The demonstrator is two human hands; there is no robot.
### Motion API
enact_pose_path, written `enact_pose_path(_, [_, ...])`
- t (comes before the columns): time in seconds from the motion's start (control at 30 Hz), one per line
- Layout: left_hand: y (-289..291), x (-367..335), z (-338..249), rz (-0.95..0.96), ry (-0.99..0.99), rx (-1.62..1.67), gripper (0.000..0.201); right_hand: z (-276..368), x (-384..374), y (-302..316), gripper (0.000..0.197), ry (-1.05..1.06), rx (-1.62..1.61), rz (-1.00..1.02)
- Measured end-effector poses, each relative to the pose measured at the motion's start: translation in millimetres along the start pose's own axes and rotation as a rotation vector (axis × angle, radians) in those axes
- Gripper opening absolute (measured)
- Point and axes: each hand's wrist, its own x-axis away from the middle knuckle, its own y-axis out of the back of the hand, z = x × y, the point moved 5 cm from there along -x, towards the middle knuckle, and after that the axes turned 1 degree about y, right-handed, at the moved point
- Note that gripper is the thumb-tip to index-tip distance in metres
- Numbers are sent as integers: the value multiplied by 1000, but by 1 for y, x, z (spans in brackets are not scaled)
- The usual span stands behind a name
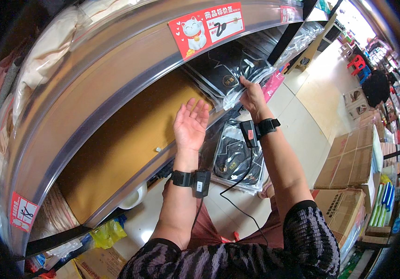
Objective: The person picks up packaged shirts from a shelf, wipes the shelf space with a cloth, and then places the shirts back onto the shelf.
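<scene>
Left hand (190, 124) hovers flat, palm up and empty, over the bare wooden shelf (125, 149); right hand (252, 96) pinches a black bagged garment (228, 74) (contents indistinct) on the shelf's far right end.

Left hand (190, 123) raised flat, palm up, fingers together; right hand (252, 96) outstretched, fingers pinched shut.

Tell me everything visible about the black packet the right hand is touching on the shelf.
The black packet is flat, sealed in clear glossy plastic that catches the light, with a small round gold mark on its dark face. It lies on top of similar packets at the far end of the brown shelf, tilted toward the shelf's front edge. The right hand pinches its near edge; the left hand is open beside it, apart.
</scene>
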Motion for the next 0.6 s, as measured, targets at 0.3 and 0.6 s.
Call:
enact_pose_path(0.3, [-1, 0, 16, -34, 28, -86, 31, 8, 2, 6, 27, -36, 543, -199])
enact_pose_path(0.6, [6, -1, 27, -61, 87, -159, 29, 19, 11, 14, 56, -81, 1204, -256])
